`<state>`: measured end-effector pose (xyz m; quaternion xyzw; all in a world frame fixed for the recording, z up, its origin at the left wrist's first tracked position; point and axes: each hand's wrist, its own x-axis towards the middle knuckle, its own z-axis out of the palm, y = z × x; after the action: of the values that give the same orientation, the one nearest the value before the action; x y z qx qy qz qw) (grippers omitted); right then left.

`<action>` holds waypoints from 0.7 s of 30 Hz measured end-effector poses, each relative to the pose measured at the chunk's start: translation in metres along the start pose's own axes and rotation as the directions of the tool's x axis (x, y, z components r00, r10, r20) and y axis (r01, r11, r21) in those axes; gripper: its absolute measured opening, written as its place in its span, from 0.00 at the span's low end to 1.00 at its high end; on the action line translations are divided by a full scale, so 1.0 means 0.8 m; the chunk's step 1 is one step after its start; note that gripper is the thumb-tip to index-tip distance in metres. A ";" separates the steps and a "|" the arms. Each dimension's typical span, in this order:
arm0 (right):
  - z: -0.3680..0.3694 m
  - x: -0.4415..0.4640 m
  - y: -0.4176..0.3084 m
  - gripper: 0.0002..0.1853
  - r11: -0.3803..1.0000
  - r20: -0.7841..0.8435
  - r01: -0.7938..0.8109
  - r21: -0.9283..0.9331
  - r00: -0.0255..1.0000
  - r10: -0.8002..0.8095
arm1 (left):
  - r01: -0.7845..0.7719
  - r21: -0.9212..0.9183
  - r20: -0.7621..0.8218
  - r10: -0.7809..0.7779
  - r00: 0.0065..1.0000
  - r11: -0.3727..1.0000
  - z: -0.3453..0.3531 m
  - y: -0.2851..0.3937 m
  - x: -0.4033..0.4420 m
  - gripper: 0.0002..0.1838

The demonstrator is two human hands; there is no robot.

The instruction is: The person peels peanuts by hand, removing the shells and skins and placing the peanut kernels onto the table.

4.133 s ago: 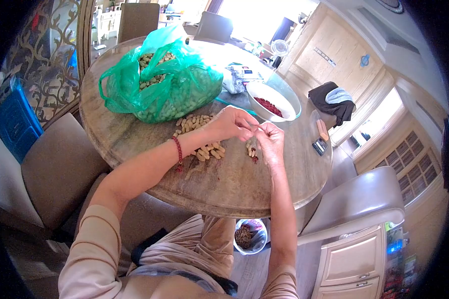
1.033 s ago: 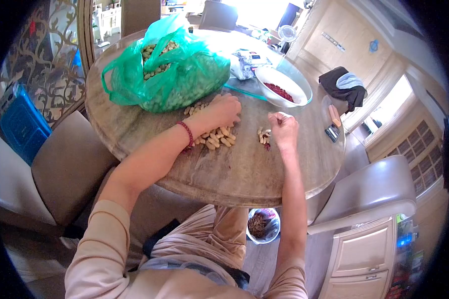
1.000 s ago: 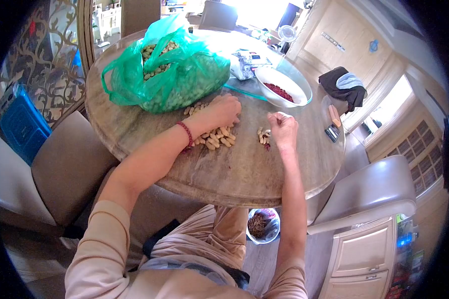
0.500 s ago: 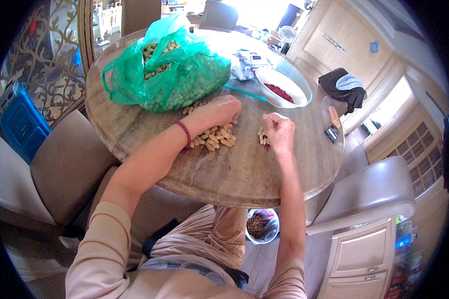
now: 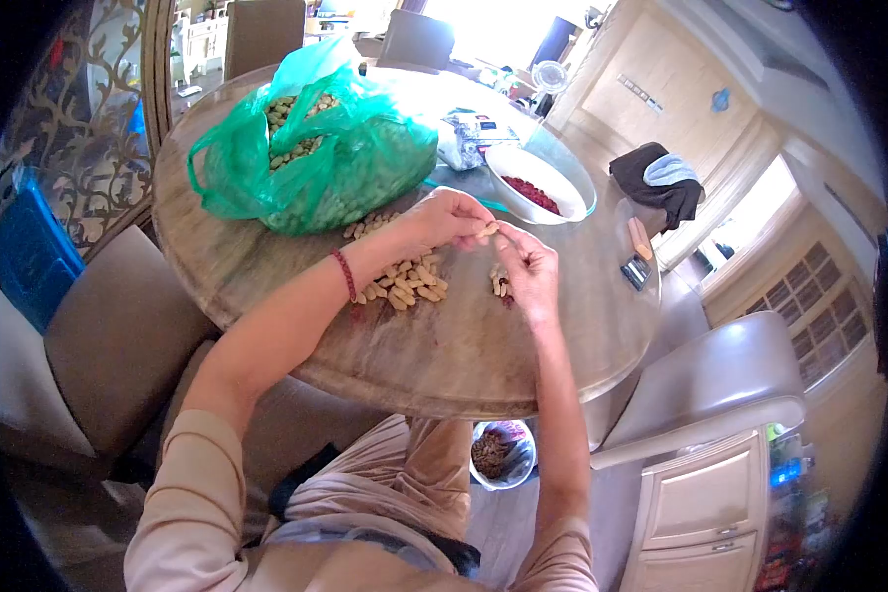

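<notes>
My left hand (image 5: 451, 219) pinches a peanut in its shell (image 5: 487, 229) between thumb and fingers, above the tabletop. My right hand (image 5: 529, 274) meets it there, its fingertips closed on the peanut's other end. Under my left wrist, with a red beaded bracelet (image 5: 343, 276), lies a loose pile of unshelled peanuts (image 5: 405, 286). Beside my right hand is a smaller heap of peanuts or shells (image 5: 500, 282) with reddish bits, partly covered by the hand. Behind my left hand stands a green plastic bag (image 5: 365, 173) full of unshelled peanuts.
A white bowl (image 5: 569, 184) of red-skinned kernels sits beyond my right hand, near a plastic package (image 5: 476, 136). A dark phone-like object (image 5: 635, 272) lies near the round table's (image 5: 434, 380) right edge. Below, a bin (image 5: 521, 476) holds shells. Chairs (image 5: 710, 385) stand around.
My hands have come together from apart, the left moving right and the right moving left, and now meet at the peanut. The view has shifted slightly.
</notes>
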<state>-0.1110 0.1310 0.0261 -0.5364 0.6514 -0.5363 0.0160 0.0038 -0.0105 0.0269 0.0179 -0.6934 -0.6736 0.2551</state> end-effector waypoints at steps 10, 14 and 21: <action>-0.011 -0.015 -0.014 0.07 0.841 0.096 -0.170 0.513 0.985 0.140 | 0.144 -0.513 0.251 -0.012 0.968 0.846 0.024 -0.011 -0.010 0.10; -0.012 -0.013 -0.011 0.03 0.822 0.096 -0.173 0.542 0.985 0.144 | 0.156 -0.507 0.223 -0.046 0.974 0.848 0.029 -0.002 -0.016 0.11; -0.026 -0.017 -0.008 0.05 0.790 0.171 -0.247 0.561 0.968 0.182 | -0.078 -0.001 0.238 0.076 0.968 0.997 0.044 0.009 -0.018 0.15</action>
<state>-0.1129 0.1559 0.0317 -0.4568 0.5125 -0.6736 0.2739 0.0052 0.0277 0.0305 -0.0885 -0.7220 -0.6576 0.1962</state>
